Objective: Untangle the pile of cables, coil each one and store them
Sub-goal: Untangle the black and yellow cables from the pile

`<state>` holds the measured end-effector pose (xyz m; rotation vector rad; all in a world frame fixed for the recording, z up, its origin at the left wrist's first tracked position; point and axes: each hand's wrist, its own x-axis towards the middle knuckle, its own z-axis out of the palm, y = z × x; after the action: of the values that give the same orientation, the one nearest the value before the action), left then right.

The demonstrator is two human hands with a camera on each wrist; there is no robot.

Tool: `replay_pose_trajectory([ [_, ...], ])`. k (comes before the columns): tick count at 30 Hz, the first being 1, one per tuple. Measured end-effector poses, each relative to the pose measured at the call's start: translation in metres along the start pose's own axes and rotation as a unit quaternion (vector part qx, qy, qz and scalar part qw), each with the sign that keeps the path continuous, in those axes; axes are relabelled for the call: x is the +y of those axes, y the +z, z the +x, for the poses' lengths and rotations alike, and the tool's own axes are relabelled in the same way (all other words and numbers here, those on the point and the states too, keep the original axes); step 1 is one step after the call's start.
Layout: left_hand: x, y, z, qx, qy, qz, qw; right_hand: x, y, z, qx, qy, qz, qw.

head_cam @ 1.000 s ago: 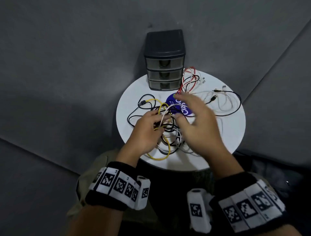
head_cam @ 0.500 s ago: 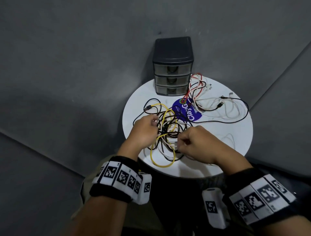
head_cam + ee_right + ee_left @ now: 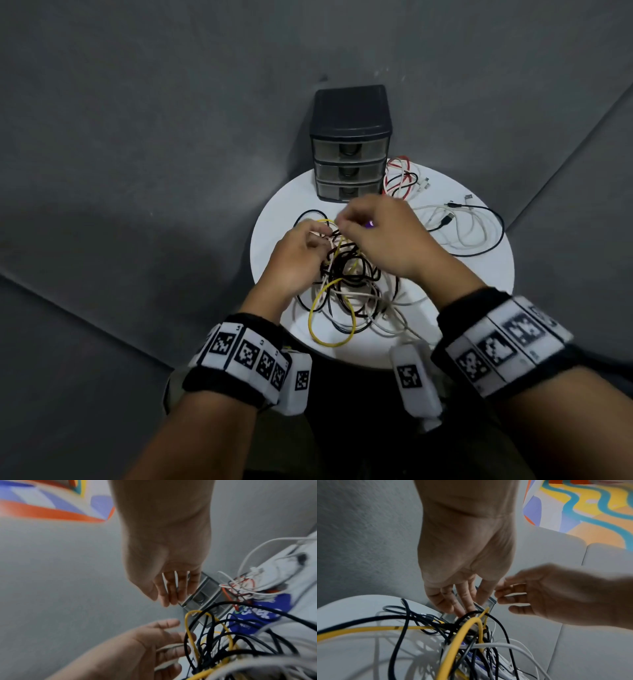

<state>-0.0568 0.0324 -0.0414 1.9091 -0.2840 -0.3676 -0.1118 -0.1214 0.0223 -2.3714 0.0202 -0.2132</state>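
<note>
- Yellow, black and white cables make up the tangled pile [image 3: 346, 287], which lies on the near half of the round white table [image 3: 479, 284], in front of the drawer unit [image 3: 350, 147].
- That drawer unit, dark-topped with three translucent drawers, stands at the table's far edge; judging by the task, coiled cables will go in it, and all three drawers look closed.
- Left hand [image 3: 298, 260] sits at the pile's left edge with fingers curled into the strands; the right wrist view shows a pale cable [image 3: 169, 647] lying across those fingers, probably held to anchor the knot.
- Right hand [image 3: 380, 236] hovers between the pile and the drawer unit, fingers bent down towards the top strands; whether it pinches one I cannot tell, since motion blur hides the fingertips.
- Yellow cable [image 3: 329, 318] loops widest, out of the pile towards the table's near edge, so it seems a likely candidate to work free.
- Right of the drawer unit lies a small red, white and black bundle [image 3: 400, 178]; further right sprawl a loose white cable [image 3: 472, 226] and a black one [image 3: 493, 236], apart from the pile.
- Grey upholstery [image 3: 137, 171], seamed like a sofa, surrounds the table, and the wrist views catch a brightly patterned surface [image 3: 590, 507] beyond.
- Untangling looks barely begun.
</note>
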Motion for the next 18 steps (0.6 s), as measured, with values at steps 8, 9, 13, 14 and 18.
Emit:
replay_pose_trajectory([
  [8, 0.003, 0.013, -0.014, 0.034, 0.039, -0.053, 0.997, -0.014, 0.012, 0.051, -0.254, 0.136, -0.15, 0.946],
  [9, 0.002, 0.016, -0.015, 0.043, 0.045, -0.05, 0.997, -0.015, 0.013, 0.053, -0.266, 0.146, -0.14, 0.942],
  [13, 0.0, 0.024, -0.018, 0.076, 0.04, -0.043, 0.995, -0.005, 0.022, 0.052, -0.215, 0.188, -0.019, 0.958],
  [14, -0.001, 0.026, -0.018, 0.069, 0.026, -0.034, 0.997, -0.005, 0.02, 0.05, -0.174, 0.205, 0.058, 0.961],
  [18, -0.01, 0.033, -0.017, 0.036, 0.01, -0.011, 0.999, -0.018, 0.002, 0.046, -0.079, 0.23, 0.252, 0.937],
])
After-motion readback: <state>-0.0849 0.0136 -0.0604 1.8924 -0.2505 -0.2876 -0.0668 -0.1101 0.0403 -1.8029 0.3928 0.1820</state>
